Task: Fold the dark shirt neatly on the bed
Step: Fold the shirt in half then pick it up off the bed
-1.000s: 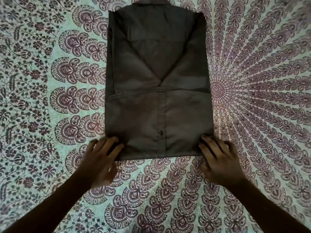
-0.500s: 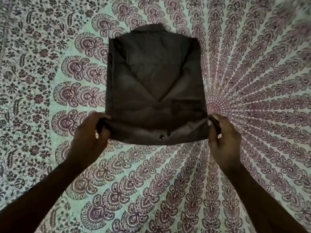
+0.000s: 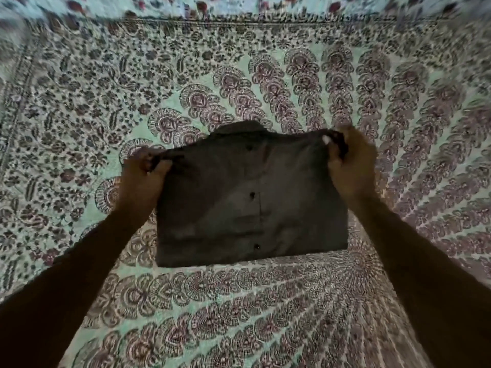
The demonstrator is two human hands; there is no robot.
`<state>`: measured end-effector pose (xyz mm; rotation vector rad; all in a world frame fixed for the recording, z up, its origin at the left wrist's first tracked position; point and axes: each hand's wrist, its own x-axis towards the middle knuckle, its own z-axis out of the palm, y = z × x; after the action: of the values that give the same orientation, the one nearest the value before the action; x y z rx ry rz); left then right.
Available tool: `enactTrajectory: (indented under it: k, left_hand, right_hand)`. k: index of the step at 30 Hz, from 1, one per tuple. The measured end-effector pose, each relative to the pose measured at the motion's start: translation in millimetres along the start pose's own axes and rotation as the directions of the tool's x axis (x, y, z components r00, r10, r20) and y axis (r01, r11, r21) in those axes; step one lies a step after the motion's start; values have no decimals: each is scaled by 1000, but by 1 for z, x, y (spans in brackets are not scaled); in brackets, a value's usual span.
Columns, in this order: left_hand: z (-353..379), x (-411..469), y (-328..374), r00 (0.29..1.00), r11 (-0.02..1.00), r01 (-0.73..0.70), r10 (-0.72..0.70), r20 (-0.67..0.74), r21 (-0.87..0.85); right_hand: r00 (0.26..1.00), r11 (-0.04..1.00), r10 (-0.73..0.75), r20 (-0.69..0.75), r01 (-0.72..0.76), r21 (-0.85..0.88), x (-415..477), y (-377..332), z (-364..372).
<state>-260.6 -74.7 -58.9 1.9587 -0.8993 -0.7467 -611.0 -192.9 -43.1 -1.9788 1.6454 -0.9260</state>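
Mint-and-maroon patterned bedspread (image 3: 239, 301) covers the bed from edge to edge. At its centre lies the dark shirt (image 3: 292, 213), folded into a rectangle with the button strip facing up and three buttons (image 3: 252, 195) showing. Its collar (image 3: 239, 127) peeks out at 12 o'clock. The left hand (image 3: 140, 179) pinches the folded layer's corner at 10 o'clock, fingers (image 3: 159, 166) curled round the cloth. The right hand (image 3: 350, 168) grips the corner at 2 o'clock the same way, slightly raised.
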Motion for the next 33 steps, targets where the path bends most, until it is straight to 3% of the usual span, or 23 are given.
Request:
enactTrajectory:
  k: [6, 8, 9, 11, 12, 14, 16, 17, 20, 23, 26, 30, 31, 33]
  left_hand:
    - [36, 51, -10, 997, 986, 56, -46, -67, 157]
    - [41, 45, -7, 989, 968, 102, -73, -131, 231]
    - [41, 34, -7, 984, 957, 93, -47, -169, 275]
    - [42, 2, -4, 965, 915, -53, 149, -214, 399]
    - [42, -17, -1, 946, 868, -181, 283, -160, 463]
    - [46, -41, -4, 873, 671, -459, 461, 158, 582]
    - [55, -50, -16, 765, 425, -636, 458, 453, 644]
    - [58, -49, -23, 757, 375, -647, 425, 497, 664]
    - [66, -36, -45, 837, 388, -544, 304, 454, 744]
    - [67, -28, -59, 887, 438, -461, 255, 385, 772]
    - [69, -29, -60, 909, 484, -417, 235, 345, 769]
    - [69, -28, -57, 912, 491, -410, 233, 338, 769]
    - [69, -29, -56, 914, 491, -407, 229, 336, 770]
    - [70, -29, -57, 916, 498, -400, 215, 338, 770]
  right_hand:
    - [993, 990, 28, 114, -12, -141, 56, 33, 46]
    - [988, 963, 53, 142, -13, -270, 58, 33, 55]
    - [990, 927, 45, 133, 9, -376, 52, 29, 57]
    - [998, 854, -32, 49, 53, -517, 25, 15, 55]
    - [995, 849, -92, 36, 97, -519, 5, 2, 53]
    - [971, 856, -141, 193, 218, -470, -36, -17, 56]
    - [896, 842, -110, 429, 314, -439, -69, -22, 67]
    - [867, 832, -102, 488, 343, -435, -78, -20, 73]
    - [834, 808, -87, 544, 379, -452, -74, -5, 91]
    - [854, 775, -65, 517, 369, -513, -52, 20, 92]
    - [897, 782, 39, 439, 246, -573, -32, 46, 75]
    - [898, 807, 302, 321, -61, -587, -12, 69, 51]
    - [905, 802, 316, 285, -95, -589, -11, 67, 48]
    - [943, 788, 219, 250, -19, -615, -17, 55, 47]
